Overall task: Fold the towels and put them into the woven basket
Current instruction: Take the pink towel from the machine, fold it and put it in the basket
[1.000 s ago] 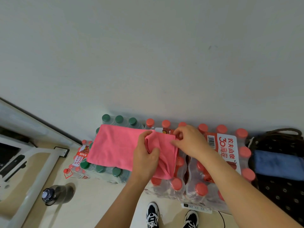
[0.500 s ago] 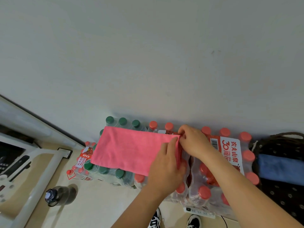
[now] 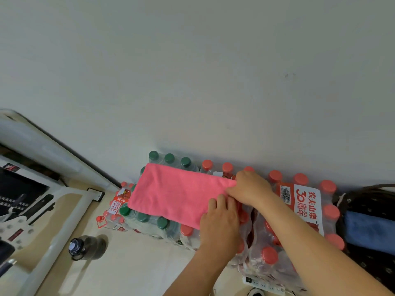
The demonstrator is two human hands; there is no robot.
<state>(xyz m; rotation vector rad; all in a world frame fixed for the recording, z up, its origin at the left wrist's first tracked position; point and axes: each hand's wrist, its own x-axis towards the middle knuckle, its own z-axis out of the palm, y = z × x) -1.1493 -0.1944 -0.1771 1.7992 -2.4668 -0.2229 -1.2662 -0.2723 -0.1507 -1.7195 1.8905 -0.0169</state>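
Observation:
A pink towel [image 3: 179,195] lies spread flat as a long rectangle on top of shrink-wrapped packs of bottles. My left hand [image 3: 220,223] rests on the towel's near right end, fingers laid on the cloth. My right hand [image 3: 251,188] pinches the far right corner of the towel with curled fingers. The two hands touch each other at the towel's right edge. At the right edge of view stands the dark woven basket [image 3: 376,197], with a folded blue towel [image 3: 372,231] lying inside it.
Green-capped bottles [image 3: 168,158] and red-capped bottles [image 3: 329,212] stand in packs against the white wall. A dark drinking bottle [image 3: 85,247] lies on the floor at the left, beside a white frame [image 3: 53,231]. A power strip [image 3: 265,284] sits on the floor below the packs.
The bunched right part of the pink towel has been pulled out flat to the right. Both hands moved to the towel's right edge and it now lies smooth.

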